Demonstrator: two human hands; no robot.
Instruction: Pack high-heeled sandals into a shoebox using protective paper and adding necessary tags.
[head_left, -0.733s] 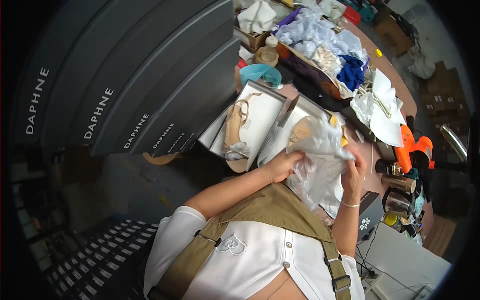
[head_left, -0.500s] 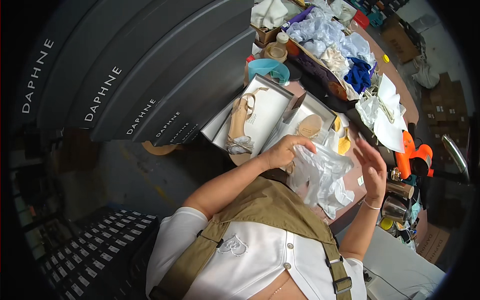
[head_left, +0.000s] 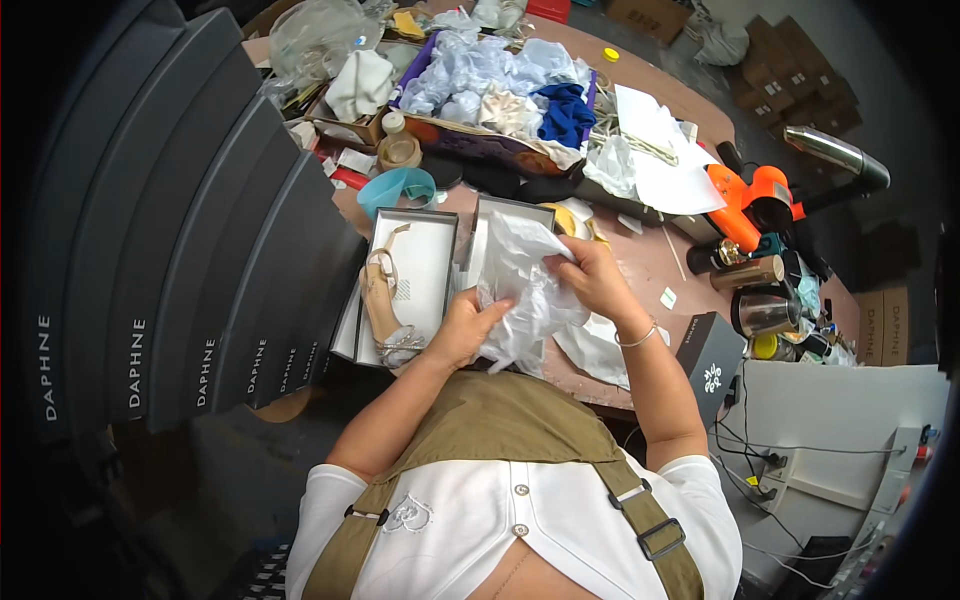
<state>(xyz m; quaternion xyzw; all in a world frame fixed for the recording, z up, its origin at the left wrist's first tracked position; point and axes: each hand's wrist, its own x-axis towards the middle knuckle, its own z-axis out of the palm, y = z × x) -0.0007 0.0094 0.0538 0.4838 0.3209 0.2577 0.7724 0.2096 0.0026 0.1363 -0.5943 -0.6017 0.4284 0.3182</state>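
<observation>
A thin, crumpled white plastic bag (head_left: 525, 290) hangs between my hands over the table edge. My left hand (head_left: 466, 328) grips its lower left side, thumb on top. On its upper right side, my right hand (head_left: 595, 278) pinches it. Left of the bag lies a beige strappy sandal (head_left: 378, 300) with a sparkling front strap, inside an open box part (head_left: 432, 240) with a white lining. Another box part (head_left: 512, 208) stands behind the bag, which hides most of its inside.
Stacked dark shoeboxes (head_left: 180, 240) rise at the left. Beyond the sandal are a blue bowl (head_left: 400, 190) and a carton of plastic bags (head_left: 490, 135). An orange heat gun (head_left: 740, 205), a metal pot (head_left: 765, 310) and a dark box (head_left: 712, 355) are at the right.
My right hand, raised and apart from the bag before, now grips it. The bag is lifted and spread between both hands, over the right box part. The view has turned.
</observation>
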